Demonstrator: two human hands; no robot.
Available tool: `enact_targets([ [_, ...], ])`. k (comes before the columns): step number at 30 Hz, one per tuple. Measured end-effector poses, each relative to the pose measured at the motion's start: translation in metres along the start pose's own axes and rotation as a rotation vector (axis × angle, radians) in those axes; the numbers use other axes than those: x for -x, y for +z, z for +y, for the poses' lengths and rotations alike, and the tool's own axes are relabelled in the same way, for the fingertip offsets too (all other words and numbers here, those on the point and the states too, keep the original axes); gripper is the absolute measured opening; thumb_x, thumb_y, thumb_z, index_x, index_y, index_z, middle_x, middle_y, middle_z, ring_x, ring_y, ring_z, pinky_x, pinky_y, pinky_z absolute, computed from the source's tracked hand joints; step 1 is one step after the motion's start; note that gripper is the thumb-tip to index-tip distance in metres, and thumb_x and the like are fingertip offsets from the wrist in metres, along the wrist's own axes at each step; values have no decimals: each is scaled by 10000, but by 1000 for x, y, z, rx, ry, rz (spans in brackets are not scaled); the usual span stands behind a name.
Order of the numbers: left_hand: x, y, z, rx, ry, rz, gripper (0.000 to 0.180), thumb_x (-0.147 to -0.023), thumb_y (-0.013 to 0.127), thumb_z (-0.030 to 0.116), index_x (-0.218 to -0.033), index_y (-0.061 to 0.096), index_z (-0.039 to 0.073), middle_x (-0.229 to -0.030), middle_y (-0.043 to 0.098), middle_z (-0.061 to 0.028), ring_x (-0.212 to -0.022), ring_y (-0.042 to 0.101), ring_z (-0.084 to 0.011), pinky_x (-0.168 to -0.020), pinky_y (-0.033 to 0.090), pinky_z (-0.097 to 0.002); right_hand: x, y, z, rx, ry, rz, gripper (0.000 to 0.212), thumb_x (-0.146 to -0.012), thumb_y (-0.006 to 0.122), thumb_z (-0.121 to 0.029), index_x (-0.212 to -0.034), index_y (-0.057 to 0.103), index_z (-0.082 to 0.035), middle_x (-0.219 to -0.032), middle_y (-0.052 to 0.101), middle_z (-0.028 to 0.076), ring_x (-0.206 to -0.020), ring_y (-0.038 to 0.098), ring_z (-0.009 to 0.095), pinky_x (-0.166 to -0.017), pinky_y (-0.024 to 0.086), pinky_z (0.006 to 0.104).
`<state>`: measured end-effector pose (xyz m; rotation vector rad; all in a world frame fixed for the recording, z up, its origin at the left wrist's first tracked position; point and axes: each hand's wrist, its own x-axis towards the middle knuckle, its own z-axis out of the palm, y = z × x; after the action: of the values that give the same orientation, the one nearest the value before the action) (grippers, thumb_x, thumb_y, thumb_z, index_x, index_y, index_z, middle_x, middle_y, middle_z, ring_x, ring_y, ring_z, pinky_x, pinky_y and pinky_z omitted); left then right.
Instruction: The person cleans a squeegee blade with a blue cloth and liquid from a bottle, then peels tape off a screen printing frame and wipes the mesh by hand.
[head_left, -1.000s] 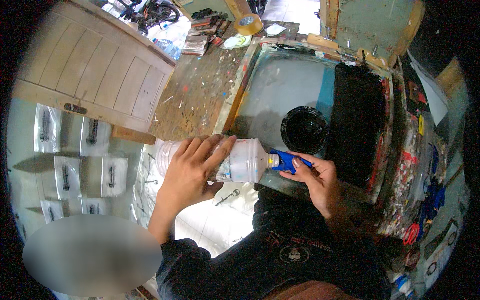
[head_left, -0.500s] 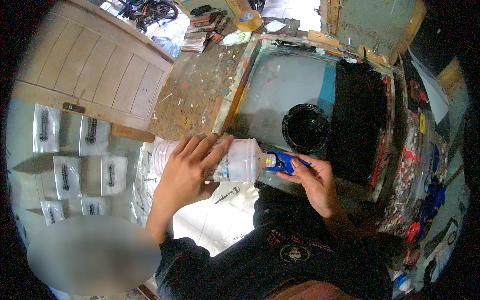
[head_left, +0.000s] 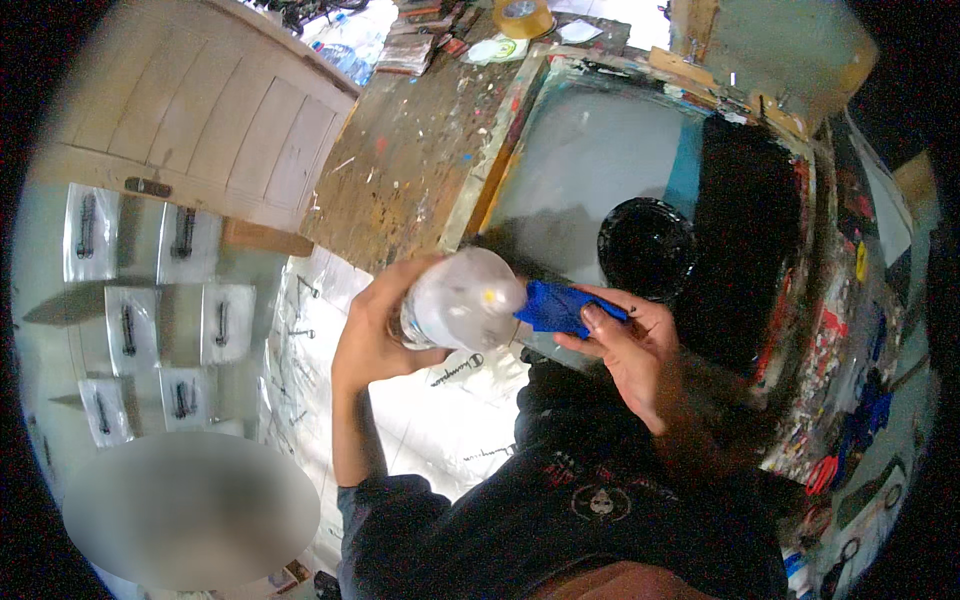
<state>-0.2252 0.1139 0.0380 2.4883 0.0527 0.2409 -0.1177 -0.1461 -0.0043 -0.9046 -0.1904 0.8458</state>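
My left hand (head_left: 385,320) is wrapped round a translucent plastic bottle (head_left: 455,315), whose narrow neck tilts towards my right hand. Between the thumb and fingers of my right hand (head_left: 635,345) is a flat blue piece (head_left: 565,308), perhaps folded cloth. Its left end is at the bottle's mouth; whether they touch is unclear from the blur. Just beyond my right hand, a round black tub (head_left: 648,248) with a dark, glossy inside sits on the printing screen (head_left: 610,135).
Black ink (head_left: 745,230) covers the screen's right side. A stained wooden table (head_left: 400,175) lies to its left, with a tape roll (head_left: 523,17) at the back. Printed white sheets (head_left: 440,410) lie below my hands. Small clear packets (head_left: 130,330) hang at the left, below a panelled door (head_left: 190,110).
The bottle has turned from lying sideways to pointing its neck end more towards me, and its neck has come away from the grip of the blue piece. The view has shifted slightly.
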Motion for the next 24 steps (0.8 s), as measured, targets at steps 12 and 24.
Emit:
enact_targets([
  [12,-31,2,-161,197,-190,823,826,-607,897,145,-1267,421,7,-1191,552,-152,-1106,551,-260,-957,450,-375,4,-8,32,31,179,210,329,-944,551,-128,-1167,512,111,-1149,576,241,-909,671,324,-768,604,443],
  [24,-73,17,-198,216,-272,1008,847,-631,886,238,-1294,416,-3,-1236,540,-162,-1128,541,-275,-956,427,-371,13,-27,48,121,82,226,357,-824,628,53,-1163,518,76,-1127,569,208,-974,631,310,-788,597,456],
])
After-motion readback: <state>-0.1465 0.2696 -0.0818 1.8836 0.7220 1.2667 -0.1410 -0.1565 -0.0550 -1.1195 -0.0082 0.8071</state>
